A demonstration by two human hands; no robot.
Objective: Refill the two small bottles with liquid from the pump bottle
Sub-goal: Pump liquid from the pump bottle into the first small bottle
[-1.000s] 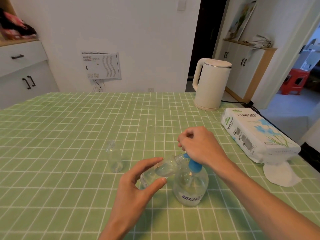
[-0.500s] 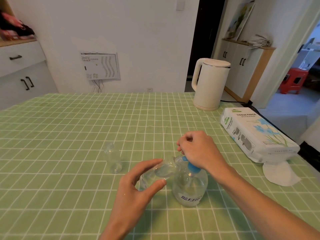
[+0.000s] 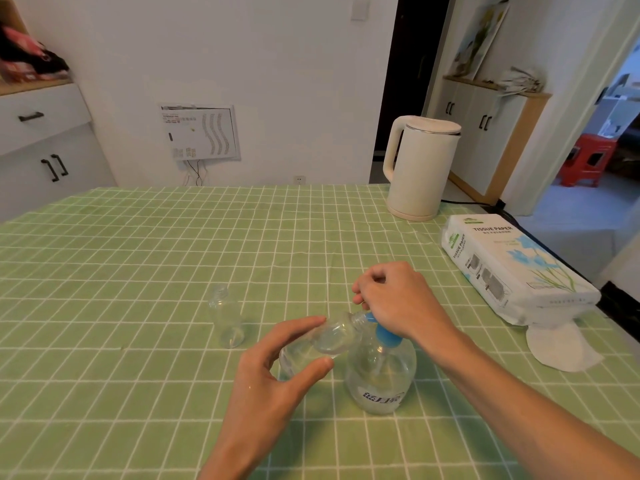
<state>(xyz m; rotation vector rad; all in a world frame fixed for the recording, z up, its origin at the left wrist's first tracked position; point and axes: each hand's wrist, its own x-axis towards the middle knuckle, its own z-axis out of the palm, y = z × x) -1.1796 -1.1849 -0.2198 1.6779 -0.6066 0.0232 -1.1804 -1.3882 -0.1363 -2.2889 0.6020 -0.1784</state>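
Note:
A clear round pump bottle [image 3: 380,375] with a blue pump head stands on the green checked tablecloth [image 3: 138,271]. My right hand [image 3: 398,299] covers the pump head, fingers curled over it. My left hand [image 3: 277,372] grips a small clear bottle [image 3: 322,341] between thumb and fingers, tilted with its mouth up against the blue nozzle. A second small clear bottle [image 3: 227,320] stands upright and uncapped on the cloth, to the left of my hands.
A cream electric kettle [image 3: 420,168] stands at the far right of the table, its cord running off the edge. A tissue paper pack [image 3: 512,268] lies along the right edge with a loose tissue [image 3: 561,348] beside it.
My right hand has sunk slightly on the pump head. The tilted small bottle and my left hand stay almost where they were.

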